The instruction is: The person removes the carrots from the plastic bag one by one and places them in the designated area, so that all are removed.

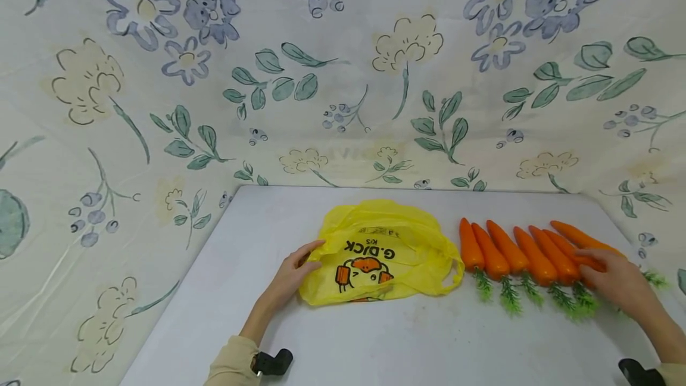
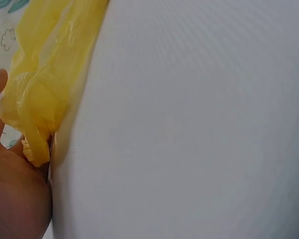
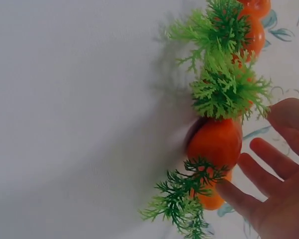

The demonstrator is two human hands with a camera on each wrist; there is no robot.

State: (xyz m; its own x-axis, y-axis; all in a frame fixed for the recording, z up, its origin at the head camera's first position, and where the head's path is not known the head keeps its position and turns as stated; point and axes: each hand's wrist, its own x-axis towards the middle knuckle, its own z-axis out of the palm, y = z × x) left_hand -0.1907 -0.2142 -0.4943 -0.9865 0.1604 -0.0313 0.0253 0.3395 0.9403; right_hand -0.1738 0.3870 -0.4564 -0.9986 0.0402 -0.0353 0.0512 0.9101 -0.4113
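Observation:
A yellow plastic bag (image 1: 418, 249) with a printed cartoon and lettering lies flattened on the white table. My left hand (image 1: 292, 270) is at its left edge, fingertips against the plastic. In the left wrist view, crumpled bag (image 2: 37, 104) lies between the parted thumb and fingers of the left hand (image 2: 15, 184). Several orange toy carrots (image 1: 530, 255) with green tops lie in a row right of the bag. Over the row's right end reaches my right hand (image 1: 616, 279). The right wrist view shows its fingers (image 3: 268, 174) spread loosely beside a carrot (image 3: 216, 142).
The white tabletop (image 1: 407, 344) extends in front of the bag and carrots. Behind it and at both sides hangs a floral cloth (image 1: 343, 76). Leafy carrot tops (image 1: 573, 302) point towards the table's front. Each wrist wears a black device (image 1: 273, 362).

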